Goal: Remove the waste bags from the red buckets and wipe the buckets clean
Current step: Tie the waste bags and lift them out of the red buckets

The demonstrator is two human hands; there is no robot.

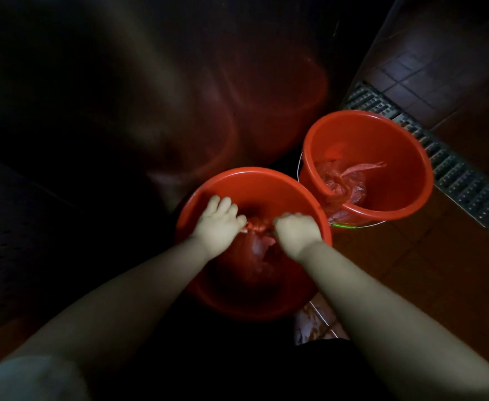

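Both bare forearms reach forward and down from lower frame, converging toward centre. Left forearm enters from 7 o'clock, right forearm from 5 o'clock. Left hand (218, 224) palm down, back of hand up, fingers spread slightly toward 12 o'clock, thumb side pinched inward toward 3 o'clock. Right hand (297, 231) curled into fist, knuckles up, closed toward 9 o'clock. Hands level with each other, near but not touching. Pale sleeve edge at left upper arm, 7 o'clock corner.

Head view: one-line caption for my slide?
Both hands, left and right, grip a red bag inside the near red bucket.
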